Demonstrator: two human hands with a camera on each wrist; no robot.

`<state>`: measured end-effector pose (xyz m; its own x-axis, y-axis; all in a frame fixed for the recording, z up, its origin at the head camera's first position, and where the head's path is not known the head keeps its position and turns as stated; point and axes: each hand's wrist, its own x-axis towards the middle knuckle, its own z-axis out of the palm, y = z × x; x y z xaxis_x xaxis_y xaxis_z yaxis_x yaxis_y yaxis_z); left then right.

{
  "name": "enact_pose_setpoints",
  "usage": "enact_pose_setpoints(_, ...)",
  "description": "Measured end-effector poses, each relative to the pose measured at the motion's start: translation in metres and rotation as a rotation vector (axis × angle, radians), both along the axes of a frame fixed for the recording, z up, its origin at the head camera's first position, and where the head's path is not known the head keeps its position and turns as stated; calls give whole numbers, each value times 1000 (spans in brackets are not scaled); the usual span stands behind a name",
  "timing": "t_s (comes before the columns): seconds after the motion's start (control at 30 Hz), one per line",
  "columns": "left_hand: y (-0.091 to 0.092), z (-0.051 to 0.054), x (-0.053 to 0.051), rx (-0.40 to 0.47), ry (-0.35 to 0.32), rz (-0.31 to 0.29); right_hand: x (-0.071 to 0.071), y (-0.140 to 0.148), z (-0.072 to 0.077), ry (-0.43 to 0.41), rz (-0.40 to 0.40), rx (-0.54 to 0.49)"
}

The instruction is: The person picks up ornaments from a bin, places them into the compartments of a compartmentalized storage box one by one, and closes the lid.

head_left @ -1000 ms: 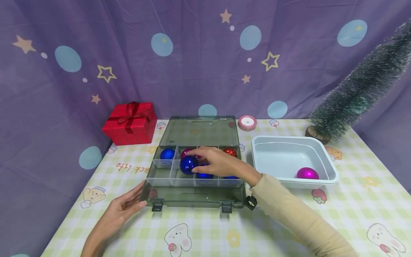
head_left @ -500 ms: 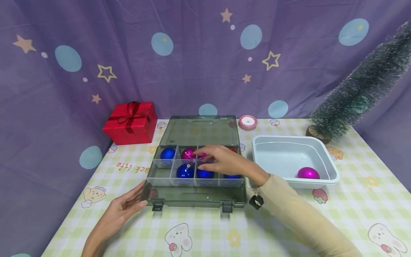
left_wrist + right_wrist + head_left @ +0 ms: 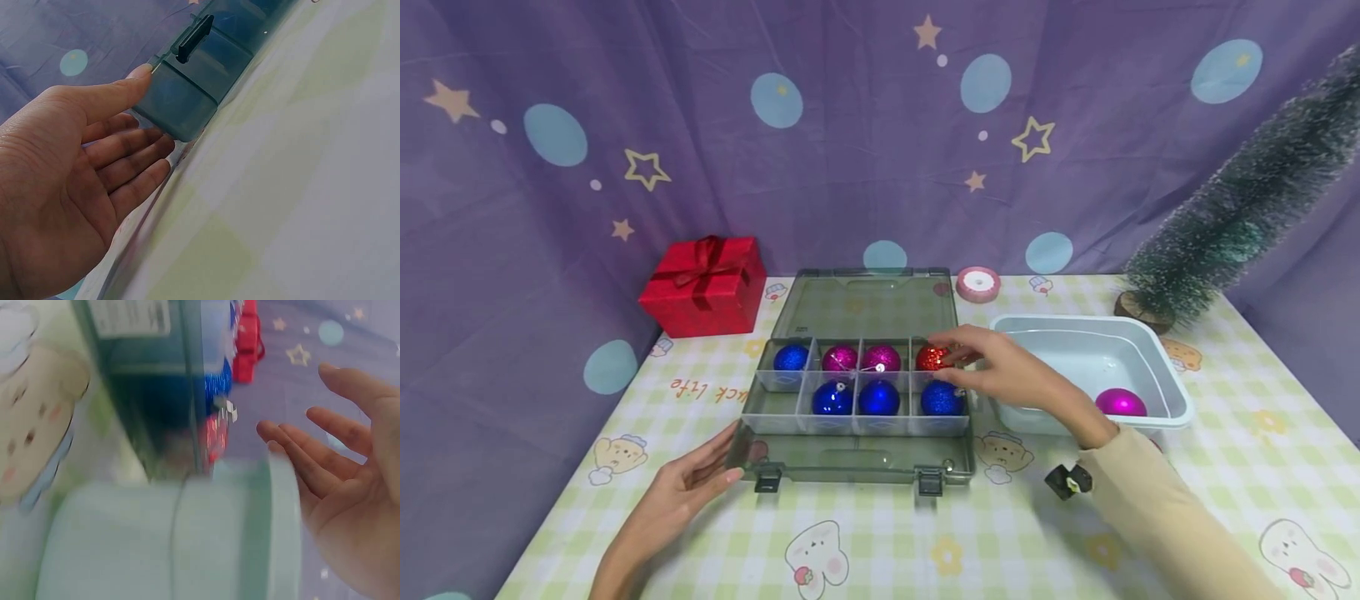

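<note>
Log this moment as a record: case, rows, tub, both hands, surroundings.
Case: grey, divided, lid open
Back row from left: blue glitter bauble, two magenta glitter baubles, red glitter bauble
Next row: leftmost compartment empty, then three blue baubles
Tub: pale blue, one magenta bauble inside
Left hand: touching case's left front corner
Right hand: near red bauble, holding nothing
Surroundings: red gift box, ribbon roll, Christmas tree

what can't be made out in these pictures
Round red glittery ball: right side partly hidden by right grip, head view.
Frosted green bristly tree: tip cut off by head view's right edge.
White rectangular label on translucent grey plastic case: print blurred, right wrist view.
</note>
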<state>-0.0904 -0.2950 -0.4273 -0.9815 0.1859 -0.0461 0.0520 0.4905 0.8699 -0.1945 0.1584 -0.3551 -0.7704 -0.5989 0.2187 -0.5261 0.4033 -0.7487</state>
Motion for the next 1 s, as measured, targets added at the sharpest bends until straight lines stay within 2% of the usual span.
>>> enact_pose_setpoints(0.23, -2, 0, 1, -7, 10, 3, 9, 42, 0, 66, -118, 20)
enact_pose_setpoints(0.4, -1, 0, 0, -11, 1, 7, 20, 68, -1, 64, -192, 34)
enact_pose_setpoints(0.7, 0, 0, 0, 6, -9, 2, 35, 112, -8, 127, -275, 38)
enact_pose_setpoints(1.0, -1, -1, 0, 13, -2, -2, 46, 147, -7, 42, -337, 140)
